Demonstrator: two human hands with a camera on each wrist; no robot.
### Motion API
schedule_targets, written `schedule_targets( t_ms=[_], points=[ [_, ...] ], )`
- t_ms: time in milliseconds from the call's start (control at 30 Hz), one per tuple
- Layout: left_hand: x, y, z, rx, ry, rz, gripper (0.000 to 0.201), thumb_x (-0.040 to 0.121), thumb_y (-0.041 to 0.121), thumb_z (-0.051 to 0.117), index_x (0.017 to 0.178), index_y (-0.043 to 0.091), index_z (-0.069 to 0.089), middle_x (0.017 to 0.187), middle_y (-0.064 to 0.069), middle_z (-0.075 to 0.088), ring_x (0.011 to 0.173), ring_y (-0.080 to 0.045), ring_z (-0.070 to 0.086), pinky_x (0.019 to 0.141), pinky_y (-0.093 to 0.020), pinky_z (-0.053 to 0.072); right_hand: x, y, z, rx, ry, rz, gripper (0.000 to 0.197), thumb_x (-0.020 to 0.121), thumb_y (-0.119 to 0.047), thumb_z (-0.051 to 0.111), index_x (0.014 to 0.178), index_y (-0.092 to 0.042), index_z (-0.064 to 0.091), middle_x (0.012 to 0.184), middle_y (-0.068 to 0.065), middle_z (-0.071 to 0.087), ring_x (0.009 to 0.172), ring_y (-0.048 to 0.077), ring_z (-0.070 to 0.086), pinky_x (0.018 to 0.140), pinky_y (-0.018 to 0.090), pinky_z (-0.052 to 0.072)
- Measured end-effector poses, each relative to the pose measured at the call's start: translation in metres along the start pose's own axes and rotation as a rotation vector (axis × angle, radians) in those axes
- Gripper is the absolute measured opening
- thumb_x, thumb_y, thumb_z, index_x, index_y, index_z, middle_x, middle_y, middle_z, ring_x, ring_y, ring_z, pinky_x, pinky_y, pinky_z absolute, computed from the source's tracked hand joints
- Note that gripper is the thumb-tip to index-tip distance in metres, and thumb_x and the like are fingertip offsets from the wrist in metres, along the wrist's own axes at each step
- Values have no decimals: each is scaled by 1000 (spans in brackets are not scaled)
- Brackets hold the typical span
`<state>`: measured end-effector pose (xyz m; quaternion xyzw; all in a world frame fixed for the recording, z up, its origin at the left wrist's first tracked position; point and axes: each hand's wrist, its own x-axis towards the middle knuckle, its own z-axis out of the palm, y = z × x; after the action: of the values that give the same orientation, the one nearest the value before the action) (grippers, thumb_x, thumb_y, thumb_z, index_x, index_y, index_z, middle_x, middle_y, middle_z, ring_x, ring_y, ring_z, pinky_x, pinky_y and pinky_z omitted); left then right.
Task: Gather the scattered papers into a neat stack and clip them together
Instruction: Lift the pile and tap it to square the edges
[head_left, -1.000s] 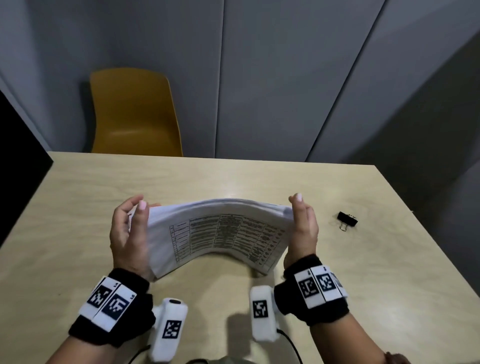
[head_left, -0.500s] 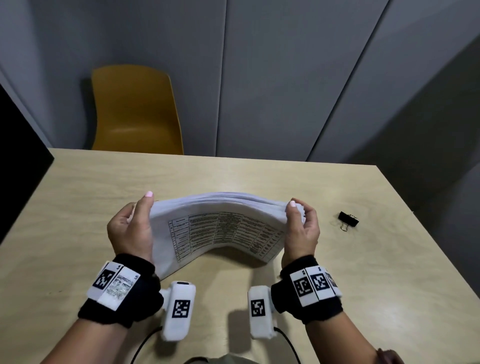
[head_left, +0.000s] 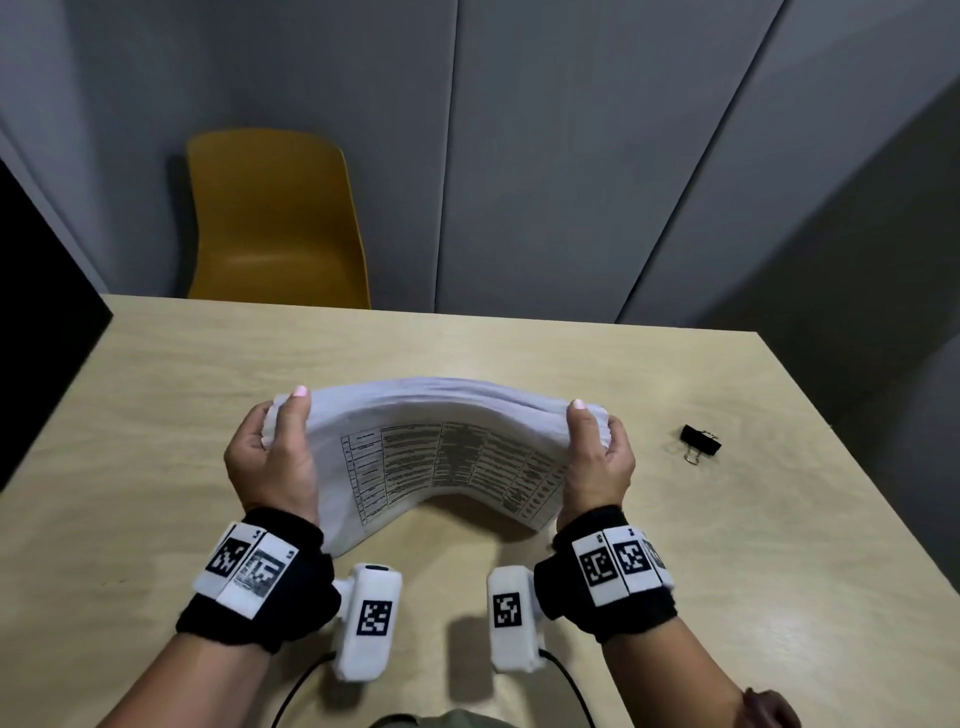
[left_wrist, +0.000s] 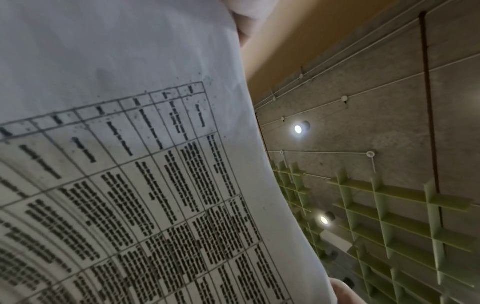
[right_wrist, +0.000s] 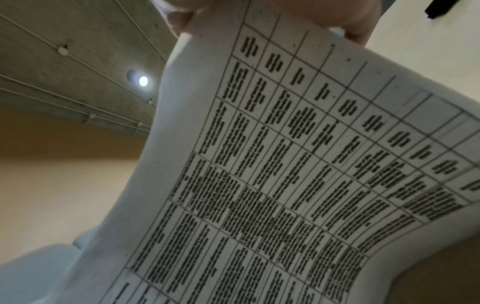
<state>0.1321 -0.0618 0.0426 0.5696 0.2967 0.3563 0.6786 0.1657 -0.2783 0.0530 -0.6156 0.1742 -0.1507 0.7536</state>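
A stack of white papers with a printed table stands on its long edge on the wooden table, bowed into an arch. My left hand grips its left end, fingers curled over the top edge. At the right end, my right hand holds it the same way. The printed sheet fills the left wrist view, and in the right wrist view the sheet curves up to my fingers. A black binder clip lies on the table to the right of my right hand.
A yellow chair stands behind the table's far edge, against grey wall panels. The table's right edge runs close to the binder clip. A dark panel borders the table on the left.
Both hands have closed their fingers over the stack's top edge, where they were straighter a second ago. The stack stays arched on the table.
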Motion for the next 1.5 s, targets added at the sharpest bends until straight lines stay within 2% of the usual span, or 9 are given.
schedule_targets(
  t_ms=[367,600,733,833,933,1067,1200,1300,1500],
  points=[
    [4,2,1,41,-6,-83,44,67,53,63,44,19,47,63,-8,42,65,-25,45,63,-35,37,1,-3,3,-18,78,0,32,70,-47,62,60,-19,51,62,-6,48,63,14,45,65,28,40],
    [5,1,-1,51,2,-77,51,67,52,65,39,18,40,58,-5,36,62,-24,38,62,-35,33,6,0,4,-33,125,75,33,67,-44,63,51,-17,49,60,-2,42,65,19,41,66,30,36],
    [0,6,5,-5,-62,-49,35,75,31,63,42,21,59,36,11,43,46,-14,43,53,-25,34,6,0,5,-59,128,101,36,64,-48,63,46,-19,50,62,1,44,66,19,42,64,31,36],
    [1,8,4,-37,-86,-27,34,79,37,58,48,21,59,46,9,49,51,-13,50,54,-23,38,3,-6,6,-8,51,128,26,60,-45,59,60,-19,59,69,2,49,72,21,46,62,30,37],
    [-3,5,-7,-109,-279,20,20,77,43,57,75,24,59,71,0,57,70,-20,56,64,-29,46,0,-5,-8,75,-190,28,54,53,-52,62,98,-21,62,93,0,57,86,18,53,69,27,44],
    [-5,-6,-27,38,-503,47,38,74,-6,68,107,6,54,84,4,66,67,6,64,61,-9,51,3,12,-40,-276,-526,-193,84,61,-23,78,131,-40,37,136,-11,45,119,7,49,102,23,41],
    [0,-13,-25,135,-439,-73,20,77,-6,67,83,13,62,61,12,70,52,10,61,48,-6,47,17,28,-42,-481,-420,-220,41,68,-2,74,101,-24,62,100,0,66,85,-1,63,87,42,53],
    [3,-7,-21,140,-481,-6,24,77,-3,66,74,20,61,51,28,63,53,14,60,50,-4,45,21,20,-34,-379,-460,-150,24,74,7,69,90,-9,66,75,-4,71,71,5,65,70,32,56],
    [19,-25,-39,228,-624,-82,36,58,15,84,89,12,66,70,21,72,75,-6,68,69,-19,54,25,23,-47,-273,-520,-28,43,67,21,66,93,-13,62,73,-16,73,74,-2,66,72,22,51]
  ],
)
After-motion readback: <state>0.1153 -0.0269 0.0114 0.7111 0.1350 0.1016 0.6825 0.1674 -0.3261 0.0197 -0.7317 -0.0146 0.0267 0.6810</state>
